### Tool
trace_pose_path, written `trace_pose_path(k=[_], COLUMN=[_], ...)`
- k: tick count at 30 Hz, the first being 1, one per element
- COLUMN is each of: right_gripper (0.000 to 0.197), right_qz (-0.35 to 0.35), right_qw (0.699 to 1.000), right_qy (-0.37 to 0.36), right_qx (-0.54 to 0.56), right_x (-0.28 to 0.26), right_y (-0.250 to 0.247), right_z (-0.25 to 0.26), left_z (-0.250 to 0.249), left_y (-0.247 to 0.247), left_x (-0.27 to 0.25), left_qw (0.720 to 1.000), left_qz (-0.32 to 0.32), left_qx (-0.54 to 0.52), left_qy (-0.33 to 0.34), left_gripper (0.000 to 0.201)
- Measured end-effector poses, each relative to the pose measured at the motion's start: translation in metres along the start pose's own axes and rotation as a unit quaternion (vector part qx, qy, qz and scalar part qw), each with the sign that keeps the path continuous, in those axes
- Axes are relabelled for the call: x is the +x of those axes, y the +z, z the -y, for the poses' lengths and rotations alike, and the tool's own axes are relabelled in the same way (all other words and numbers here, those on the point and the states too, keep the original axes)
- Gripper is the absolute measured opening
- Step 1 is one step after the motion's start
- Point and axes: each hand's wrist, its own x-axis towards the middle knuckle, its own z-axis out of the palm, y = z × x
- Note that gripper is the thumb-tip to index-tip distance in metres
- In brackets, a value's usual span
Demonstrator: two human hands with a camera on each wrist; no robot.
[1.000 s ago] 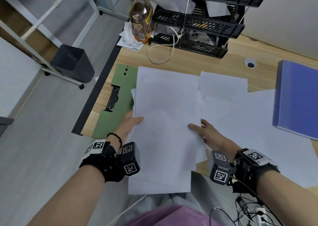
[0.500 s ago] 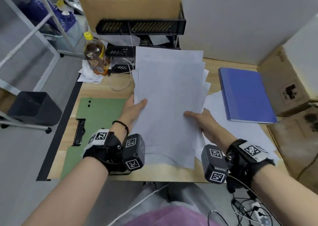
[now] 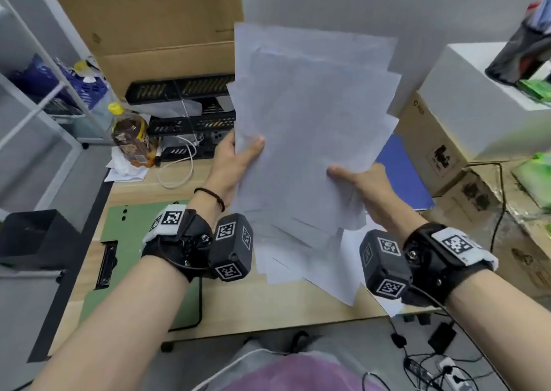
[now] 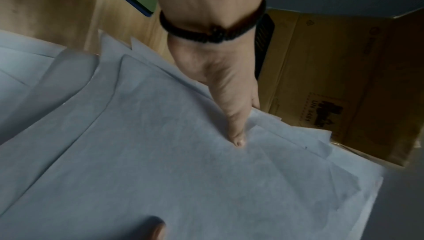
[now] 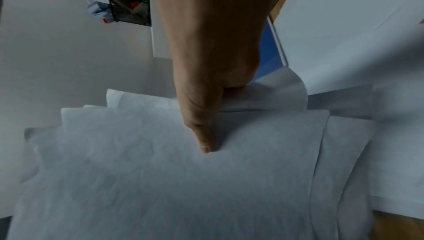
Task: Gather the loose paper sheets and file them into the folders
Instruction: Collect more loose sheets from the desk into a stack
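A fanned stack of white paper sheets (image 3: pixel 310 140) is held up nearly upright above the wooden desk (image 3: pixel 268 313). My left hand (image 3: pixel 235 158) pinches its left edge, thumb on the front (image 4: pixel 236 135). My right hand (image 3: pixel 357 179) pinches the right edge, thumb on the front (image 5: pixel 204 146). The fingers of both hands are hidden behind the sheets (image 4: pixel 183 171) (image 5: pixel 160 180). An open green folder (image 3: pixel 131 247) with a black clip lies flat at the desk's left. A closed blue folder (image 3: pixel 402 176) lies at the right, partly hidden by the paper. A loose sheet (image 3: pixel 393 310) still lies under the right wrist.
A black tiered file tray (image 3: pixel 190 113), a tea bottle (image 3: pixel 131 137) and a white cable (image 3: pixel 176 170) stand at the desk's back. Cardboard boxes (image 3: pixel 447 152) line the right side, another (image 3: pixel 143 24) tops the tray. A dark bin (image 3: pixel 32 235) sits on the floor left.
Both hands have lifted the gathered sheets off the desk and tilted them from flat to nearly upright. The head view has swung upward toward the wall.
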Motion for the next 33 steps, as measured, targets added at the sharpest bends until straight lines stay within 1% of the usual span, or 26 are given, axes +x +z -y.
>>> trace_pose_path(k=[2, 4, 6, 8, 10, 13, 15, 17, 19, 22, 24, 26, 28, 30, 33], right_gripper=[0.027, 0.033, 0.033, 0.028, 0.020, 0.016, 0.021, 0.025, 0.028, 0.032, 0.037, 0.040, 0.042, 0.042, 0.031], right_qz=[0.012, 0.051, 0.108, 0.151, 0.141, 0.118, 0.109, 0.097, 0.103, 0.137, 0.168, 0.191, 0.207, 0.213, 0.187], right_qw=[1.000, 0.998, 0.990, 0.979, 0.977, 0.979, 0.985, 0.991, 0.993, 0.990, 0.985, 0.980, 0.976, 0.975, 0.982], right_qy=[-0.017, -0.006, 0.037, 0.066, 0.078, 0.070, 0.043, 0.004, -0.025, -0.023, -0.008, 0.010, 0.032, 0.041, 0.019], right_qx=[-0.004, -0.034, -0.078, -0.122, -0.141, -0.149, -0.130, -0.094, -0.052, -0.018, -0.029, -0.059, -0.063, -0.044, 0.000], right_x=[0.005, 0.010, 0.010, 0.006, 0.004, 0.012, 0.022, 0.032, 0.040, 0.048, 0.049, 0.046, 0.041, 0.037, 0.036], right_y=[-0.007, -0.015, -0.023, -0.030, -0.035, -0.034, -0.031, -0.029, -0.028, -0.031, -0.038, -0.046, -0.049, -0.044, -0.032], right_z=[0.009, 0.003, -0.017, -0.044, -0.065, -0.069, -0.053, -0.025, 0.001, 0.014, 0.000, -0.023, -0.045, -0.056, -0.045], left_z=[-0.006, 0.003, 0.027, 0.052, 0.070, 0.070, 0.053, 0.026, -0.002, -0.020, -0.010, 0.013, 0.033, 0.044, 0.036], left_y=[0.006, 0.004, -0.003, -0.006, -0.003, 0.006, 0.013, 0.021, 0.028, 0.034, 0.033, 0.030, 0.030, 0.036, 0.049], left_x=[-0.002, -0.007, -0.016, -0.029, -0.040, -0.037, -0.026, -0.016, -0.009, -0.008, -0.013, -0.020, -0.028, -0.030, -0.020], left_qw=[1.000, 1.000, 0.996, 0.986, 0.981, 0.982, 0.983, 0.988, 0.991, 0.993, 0.992, 0.989, 0.985, 0.985, 0.987], left_qz=[-0.004, -0.017, -0.014, -0.018, -0.047, -0.065, -0.080, -0.091, -0.098, -0.090, -0.087, -0.084, -0.079, -0.078, -0.068], left_qx=[-0.005, 0.016, 0.067, 0.109, 0.113, 0.120, 0.131, 0.116, 0.091, 0.080, 0.090, 0.113, 0.137, 0.137, 0.134], left_qy=[0.010, -0.005, -0.065, -0.127, -0.148, -0.130, -0.100, -0.054, -0.011, 0.019, 0.004, -0.036, -0.064, -0.068, -0.057], left_gripper=[0.026, 0.031, 0.038, 0.037, 0.031, 0.028, 0.030, 0.032, 0.032, 0.037, 0.043, 0.045, 0.037, 0.032, 0.036])
